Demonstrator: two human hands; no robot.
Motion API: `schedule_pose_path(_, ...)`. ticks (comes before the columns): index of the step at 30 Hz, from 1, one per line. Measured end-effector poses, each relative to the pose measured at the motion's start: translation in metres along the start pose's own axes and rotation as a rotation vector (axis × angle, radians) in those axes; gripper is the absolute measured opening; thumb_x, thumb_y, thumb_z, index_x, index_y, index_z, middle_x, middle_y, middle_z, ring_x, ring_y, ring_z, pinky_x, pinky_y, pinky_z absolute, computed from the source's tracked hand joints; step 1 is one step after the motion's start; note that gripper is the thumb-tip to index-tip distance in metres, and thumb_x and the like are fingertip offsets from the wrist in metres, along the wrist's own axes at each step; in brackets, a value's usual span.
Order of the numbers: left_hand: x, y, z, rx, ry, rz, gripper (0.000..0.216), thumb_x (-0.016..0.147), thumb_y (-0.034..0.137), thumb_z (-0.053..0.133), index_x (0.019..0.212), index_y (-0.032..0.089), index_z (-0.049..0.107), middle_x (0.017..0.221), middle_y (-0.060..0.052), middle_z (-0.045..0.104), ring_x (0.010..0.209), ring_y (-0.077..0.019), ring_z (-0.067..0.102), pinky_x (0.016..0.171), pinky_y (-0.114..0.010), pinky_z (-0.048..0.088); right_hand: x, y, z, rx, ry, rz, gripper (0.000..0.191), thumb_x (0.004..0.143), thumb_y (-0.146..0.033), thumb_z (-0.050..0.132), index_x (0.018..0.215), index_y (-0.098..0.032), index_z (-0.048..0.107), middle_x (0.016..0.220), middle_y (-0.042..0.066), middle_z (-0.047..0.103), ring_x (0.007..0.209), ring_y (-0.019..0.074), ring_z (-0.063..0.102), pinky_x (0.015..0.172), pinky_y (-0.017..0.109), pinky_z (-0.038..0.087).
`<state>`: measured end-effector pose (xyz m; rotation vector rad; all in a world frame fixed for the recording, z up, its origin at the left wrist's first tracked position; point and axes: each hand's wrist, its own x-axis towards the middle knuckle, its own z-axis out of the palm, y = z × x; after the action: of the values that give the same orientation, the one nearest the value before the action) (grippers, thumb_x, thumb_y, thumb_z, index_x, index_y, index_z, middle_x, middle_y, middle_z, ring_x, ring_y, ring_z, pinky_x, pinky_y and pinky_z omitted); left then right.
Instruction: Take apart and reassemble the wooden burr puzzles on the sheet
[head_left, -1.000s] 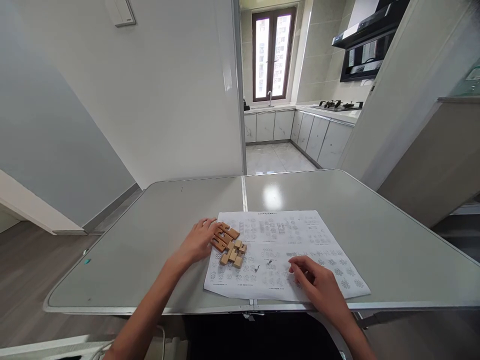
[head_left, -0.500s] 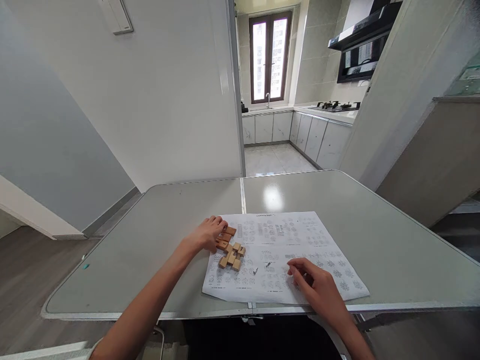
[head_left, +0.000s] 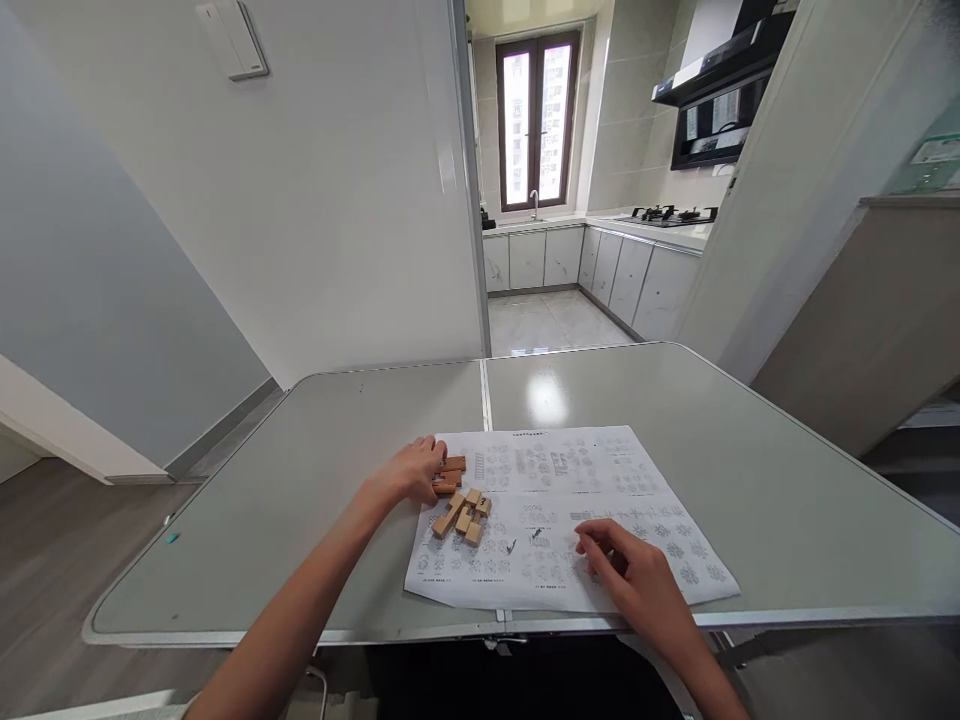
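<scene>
My left hand (head_left: 417,470) curls round several reddish-brown notched wooden puzzle pieces (head_left: 451,479) at the left edge of a printed paper sheet (head_left: 600,470). Its fingertips reach over their far side, the thumb lies on the near side, and the fingers hide part of them. Just in front of that hand lies a small group of paler notched wooden pieces (head_left: 465,515); one bears a dark mark. My right hand (head_left: 626,565) rests over the right part of the sheet, fingers curled in with thumb and forefinger close together, and nothing shows in it.
The sheet carries rows of small printed diagrams and two dark handwritten marks (head_left: 536,534). It lies on a pale folding table (head_left: 360,420) with a metal rim and a centre seam. A small teal bit (head_left: 172,538) lies near the table's left edge. Beyond is a kitchen.
My left hand has shifted slightly left with the brown pieces, drawing them a little away from the pale ones. One pale piece at the left lies at a different angle. My right hand keeps still.
</scene>
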<state>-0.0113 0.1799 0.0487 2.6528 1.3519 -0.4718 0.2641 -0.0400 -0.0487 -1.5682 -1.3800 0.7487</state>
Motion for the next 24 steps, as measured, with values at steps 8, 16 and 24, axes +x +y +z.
schedule_pose_path(8,0.004,-0.010,0.001,-0.094,-0.033,-0.073,0.058,0.048,0.026,0.084,0.101,0.021,0.060,0.110,-0.012,0.067,0.103,-0.0341,0.064,0.077,-0.036,0.054,0.000,0.000,-0.001,-0.001,-0.010,0.005,0.041,0.097,-0.059,0.050,0.102,-0.024,0.070,0.087,0.007,0.077,0.065,0.0207,0.067,0.061,0.032,0.056)
schedule_pose_path(16,0.005,-0.017,0.008,-0.187,0.024,-0.101,0.035,0.056,0.036,0.080,0.082,0.023,0.061,0.096,-0.007,0.071,0.080,-0.0261,0.066,0.063,-0.029,0.049,0.000,-0.002,-0.001,-0.024,-0.012,0.001,0.040,0.098,-0.058,0.050,0.102,-0.024,0.070,0.088,0.006,0.077,0.063,0.0198,0.066,0.060,0.031,0.055)
schedule_pose_path(24,0.005,-0.021,0.008,-0.255,0.051,-0.092,0.032,0.063,0.049,0.077,0.073,0.024,0.060,0.079,-0.005,0.072,0.073,-0.0283,0.067,0.064,-0.032,0.046,-0.001,-0.001,0.000,-0.014,-0.009,0.003,0.036,0.098,-0.055,0.051,0.102,-0.025,0.070,0.088,0.006,0.077,0.065,0.0207,0.067,0.061,0.032,0.056)
